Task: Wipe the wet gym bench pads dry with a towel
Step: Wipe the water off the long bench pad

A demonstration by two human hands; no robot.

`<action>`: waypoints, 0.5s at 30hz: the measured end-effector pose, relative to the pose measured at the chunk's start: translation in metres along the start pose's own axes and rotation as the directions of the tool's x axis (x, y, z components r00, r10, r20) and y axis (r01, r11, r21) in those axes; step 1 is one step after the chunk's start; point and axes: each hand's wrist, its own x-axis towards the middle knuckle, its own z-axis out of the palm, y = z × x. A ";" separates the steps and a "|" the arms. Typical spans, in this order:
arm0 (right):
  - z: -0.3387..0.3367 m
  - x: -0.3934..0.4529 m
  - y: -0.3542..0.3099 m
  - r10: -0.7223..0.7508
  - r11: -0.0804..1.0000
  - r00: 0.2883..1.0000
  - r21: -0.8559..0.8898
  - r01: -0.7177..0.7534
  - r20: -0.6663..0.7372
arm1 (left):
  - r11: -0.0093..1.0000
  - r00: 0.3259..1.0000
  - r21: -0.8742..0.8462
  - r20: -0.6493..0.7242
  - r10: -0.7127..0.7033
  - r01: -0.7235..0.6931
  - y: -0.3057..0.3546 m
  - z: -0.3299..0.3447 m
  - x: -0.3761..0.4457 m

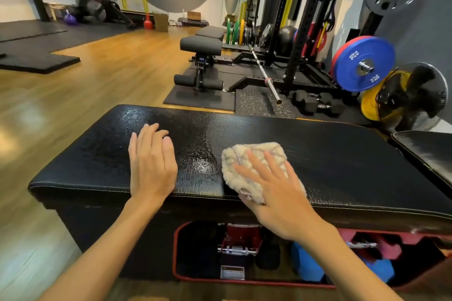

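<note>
Towel (254, 166): cream, fluffy, bunched into a wad, lying on the near right part of the black pad (342, 166), with its near edge hanging just over the stitched front seam.
Right hand (276, 193): fingers are lying straight and spread, pressing flat on top of the towel; nothing is curled round it, so the towel is being pushed, not gripped.
Left hand (151, 166): palm is resting flat on the pad to the left of the towel, fingers straight and together, holding nothing; it appears to be bracing the body.
Wet patch (203, 154): a glossy, beaded streak is showing between the two hands, running from the near edge toward the far edge of the pad.
Second pad (425, 154): only a corner is showing at the far right, just beside the first; whether it is wet I cannot tell.
Step in hand: probably sweeping the towel leftward across the shiny streak.
Doing it well: keeping the palm weight even, so the whole wad is touching the pad; working in overlapping strokes from far edge to near edge; turning the wad to a drier face once it is smearing instead of soaking.
Watch for: the left hand is lying in the towel's likely path and will need lifting clear; water may be collecting along the front seam.
</note>
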 end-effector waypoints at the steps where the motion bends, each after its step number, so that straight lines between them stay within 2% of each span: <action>1: -0.001 -0.006 0.006 0.024 1.000 1.000 -0.005 -0.024 -0.007 | 1.000 1.000 -0.017 -0.015 0.016 -0.016 0.001 -0.001 -0.001; 4: -0.005 -0.007 0.028 0.111 0.994 0.994 -0.007 -0.112 -0.020 | 0.997 0.999 -0.062 0.002 0.036 -0.036 0.003 -0.005 0.002; 7: -0.009 0.012 0.048 0.204 0.979 0.978 0.025 -0.203 -0.042 | 0.974 0.987 0.179 0.109 0.119 -0.137 -0.027 -0.020 0.010; 8: -0.012 0.021 0.055 0.235 0.972 0.971 0.033 -0.234 -0.036 | 0.959 0.987 0.253 0.128 0.098 -0.128 -0.044 -0.027 0.014; 11: -0.020 0.061 0.076 0.289 0.956 0.957 0.047 -0.289 0.003 | 0.981 0.998 0.188 0.033 -0.053 0.046 -0.065 -0.041 0.018; 15: -0.016 0.131 0.085 0.270 0.963 0.962 0.000 -0.270 0.045 | 0.994 0.998 0.097 -0.044 -0.045 0.049 -0.056 -0.036 0.012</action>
